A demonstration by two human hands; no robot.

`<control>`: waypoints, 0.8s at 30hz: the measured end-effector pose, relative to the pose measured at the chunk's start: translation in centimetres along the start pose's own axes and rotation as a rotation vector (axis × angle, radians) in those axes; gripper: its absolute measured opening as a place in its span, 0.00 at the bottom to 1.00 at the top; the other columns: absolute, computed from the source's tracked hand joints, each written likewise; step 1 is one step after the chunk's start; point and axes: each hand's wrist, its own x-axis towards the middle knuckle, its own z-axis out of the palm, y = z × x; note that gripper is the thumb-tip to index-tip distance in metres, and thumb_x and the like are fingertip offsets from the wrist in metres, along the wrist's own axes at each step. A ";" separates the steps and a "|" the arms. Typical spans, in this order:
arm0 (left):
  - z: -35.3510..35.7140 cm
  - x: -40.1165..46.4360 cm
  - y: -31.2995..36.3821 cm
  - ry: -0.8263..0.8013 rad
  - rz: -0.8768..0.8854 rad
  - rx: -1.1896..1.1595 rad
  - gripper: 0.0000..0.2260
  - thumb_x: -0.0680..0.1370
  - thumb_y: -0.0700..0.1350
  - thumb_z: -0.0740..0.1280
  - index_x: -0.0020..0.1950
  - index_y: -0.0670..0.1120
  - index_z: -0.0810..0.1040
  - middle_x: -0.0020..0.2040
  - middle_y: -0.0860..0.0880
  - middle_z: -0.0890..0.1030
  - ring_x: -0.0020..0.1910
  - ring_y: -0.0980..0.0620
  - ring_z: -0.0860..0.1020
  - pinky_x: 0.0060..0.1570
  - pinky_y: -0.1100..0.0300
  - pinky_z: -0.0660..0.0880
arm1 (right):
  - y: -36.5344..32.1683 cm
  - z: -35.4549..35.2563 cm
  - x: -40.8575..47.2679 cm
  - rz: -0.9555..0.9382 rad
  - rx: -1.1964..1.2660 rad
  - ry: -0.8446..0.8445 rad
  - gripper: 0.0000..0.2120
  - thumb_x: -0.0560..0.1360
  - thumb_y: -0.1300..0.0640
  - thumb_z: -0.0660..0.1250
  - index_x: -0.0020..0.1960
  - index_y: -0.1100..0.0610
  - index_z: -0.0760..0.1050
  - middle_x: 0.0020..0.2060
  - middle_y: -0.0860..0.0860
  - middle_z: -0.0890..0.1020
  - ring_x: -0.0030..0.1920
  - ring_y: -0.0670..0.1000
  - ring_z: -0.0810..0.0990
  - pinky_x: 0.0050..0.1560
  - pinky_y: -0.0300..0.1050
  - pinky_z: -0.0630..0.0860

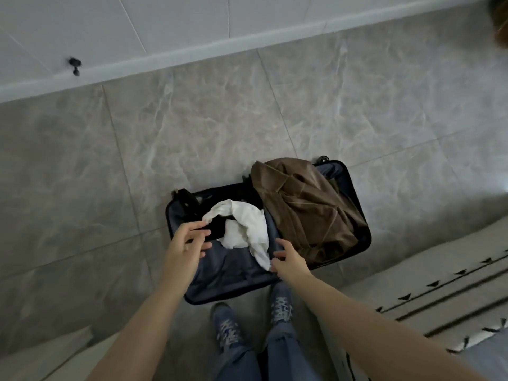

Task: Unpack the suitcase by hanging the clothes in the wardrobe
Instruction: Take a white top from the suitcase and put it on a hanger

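Note:
A dark suitcase (360, 215) lies open on the tiled floor in front of me. A crumpled white garment (247, 226) lies over a black item (217, 229) in its left half. A brown garment (305, 207) fills its right half. My left hand (187, 243) hovers over the left half with fingers extended, their tips at the white garment's upper end and the black item. My right hand (288, 259) is spread open beside the white garment's lower tip, fingertips close to it. Neither hand visibly grips anything.
Grey marble floor tiles (192, 127) stretch beyond the suitcase to a white panelled surface (137, 26) with a small black knob (74, 66). A bed with patterned bedding (439, 292) stands at the right. My feet in blue sneakers (228, 328) stand just before the suitcase.

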 end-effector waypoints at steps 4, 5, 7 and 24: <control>1.5 3.8 -5.7 -0.016 -0.059 -0.007 0.14 0.83 0.39 0.58 0.54 0.56 0.78 0.53 0.52 0.82 0.47 0.52 0.83 0.49 0.55 0.78 | 0.9 2.9 7.8 -0.143 -0.343 -0.071 0.27 0.80 0.58 0.61 0.77 0.48 0.60 0.71 0.52 0.65 0.55 0.54 0.77 0.49 0.45 0.76; 1.9 4.8 -7.3 -0.010 -0.090 -0.037 0.14 0.83 0.38 0.58 0.54 0.56 0.78 0.53 0.51 0.82 0.47 0.51 0.83 0.49 0.55 0.78 | 1.2 3.6 10.0 -0.163 -0.417 -0.091 0.27 0.80 0.57 0.61 0.77 0.49 0.60 0.73 0.52 0.63 0.59 0.55 0.76 0.54 0.46 0.76; 2.7 6.6 -11.1 0.019 -0.157 -0.085 0.14 0.83 0.38 0.59 0.53 0.55 0.79 0.53 0.49 0.82 0.47 0.49 0.83 0.47 0.56 0.77 | 1.9 5.1 14.2 -0.163 -0.523 -0.123 0.27 0.80 0.57 0.61 0.77 0.48 0.60 0.75 0.52 0.57 0.64 0.57 0.74 0.62 0.50 0.74; 5.3 7.6 -20.2 0.009 -0.442 0.010 0.11 0.82 0.39 0.62 0.54 0.54 0.78 0.58 0.54 0.76 0.54 0.55 0.77 0.58 0.54 0.75 | 1.0 7.9 22.7 0.060 -0.061 0.255 0.11 0.76 0.57 0.65 0.38 0.62 0.76 0.35 0.55 0.79 0.39 0.56 0.79 0.39 0.46 0.77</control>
